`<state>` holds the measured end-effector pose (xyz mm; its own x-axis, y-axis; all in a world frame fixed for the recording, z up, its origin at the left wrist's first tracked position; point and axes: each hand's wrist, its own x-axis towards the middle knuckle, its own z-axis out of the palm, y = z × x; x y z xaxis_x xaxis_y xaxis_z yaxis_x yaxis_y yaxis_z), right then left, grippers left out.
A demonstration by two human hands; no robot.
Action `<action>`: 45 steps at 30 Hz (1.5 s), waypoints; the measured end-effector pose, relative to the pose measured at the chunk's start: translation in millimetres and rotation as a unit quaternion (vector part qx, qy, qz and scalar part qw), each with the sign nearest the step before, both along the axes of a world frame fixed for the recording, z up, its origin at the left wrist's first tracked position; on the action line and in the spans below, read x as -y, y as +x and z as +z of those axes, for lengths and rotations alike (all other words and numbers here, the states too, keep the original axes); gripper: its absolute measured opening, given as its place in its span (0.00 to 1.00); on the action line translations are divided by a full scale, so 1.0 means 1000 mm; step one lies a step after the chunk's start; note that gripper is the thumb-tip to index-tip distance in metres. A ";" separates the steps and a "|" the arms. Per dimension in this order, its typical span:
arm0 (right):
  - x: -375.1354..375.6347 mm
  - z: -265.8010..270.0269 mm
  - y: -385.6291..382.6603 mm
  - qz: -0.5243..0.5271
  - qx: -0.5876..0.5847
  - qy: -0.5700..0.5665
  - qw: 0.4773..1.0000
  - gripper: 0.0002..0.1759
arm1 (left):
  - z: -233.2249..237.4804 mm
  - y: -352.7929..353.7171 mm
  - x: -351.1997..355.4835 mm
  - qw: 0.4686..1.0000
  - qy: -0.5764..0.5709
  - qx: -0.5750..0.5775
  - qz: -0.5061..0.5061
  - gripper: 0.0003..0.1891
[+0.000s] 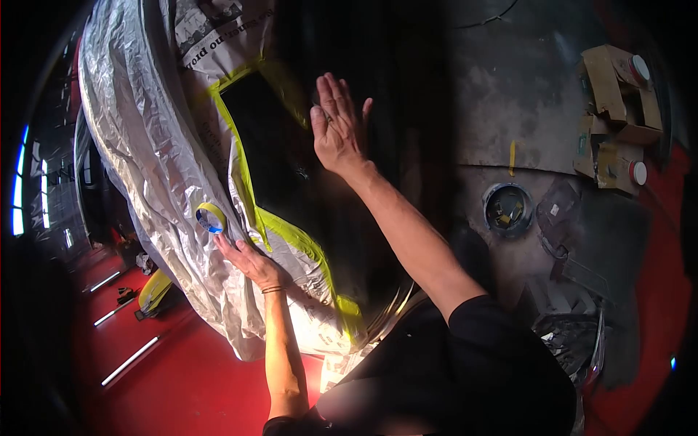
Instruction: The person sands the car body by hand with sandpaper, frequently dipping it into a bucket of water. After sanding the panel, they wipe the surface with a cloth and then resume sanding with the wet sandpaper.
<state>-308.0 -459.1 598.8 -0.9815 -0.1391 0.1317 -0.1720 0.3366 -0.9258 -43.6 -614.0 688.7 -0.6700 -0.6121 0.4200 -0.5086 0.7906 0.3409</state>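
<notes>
My left hand lies with spread fingers on the silvery plastic sheet, just below a roll of yellow-green tape that rests on the sheet. Higher up and to the right, my right hand is open, fingers stretched out, over a dark panel; whether it touches the panel I cannot tell. Yellow-green tape strips edge a dark opening to its left. Printed newspaper is taped down above the opening, and more paper lies below it, beside my left wrist.
On the grey floor at the right stands a round bucket with scraps inside. Cardboard boxes with white-lidded containers are farther right. A crumpled dark bag is at the lower right. Red floor shows lower left, with a yellow object.
</notes>
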 end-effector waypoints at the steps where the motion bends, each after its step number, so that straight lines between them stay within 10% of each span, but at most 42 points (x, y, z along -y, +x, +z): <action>1: -0.003 -0.004 -0.006 -0.016 0.033 -0.012 0.999 0.35 | -0.003 -0.007 0.002 1.000 0.003 -0.006 -0.001 0.32; 18: -0.022 -0.023 -0.030 -0.024 0.236 -0.013 0.971 0.39 | -0.001 0.002 0.002 1.000 0.002 -0.004 0.021 0.32; 30: -0.011 0.002 0.029 0.076 -0.063 -0.003 0.995 0.40 | -0.001 0.003 0.002 1.000 -0.003 0.003 0.021 0.32; 45: 0.004 0.006 -0.068 0.086 -0.121 0.081 0.986 0.36 | -0.006 0.005 0.005 0.999 -0.017 0.017 0.043 0.34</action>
<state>-376.2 -462.9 605.1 -0.8842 -0.3389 0.3215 -0.4484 0.4228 -0.7875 -38.8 -619.0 682.7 -0.6294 -0.6546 0.4187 -0.5868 0.7536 0.2961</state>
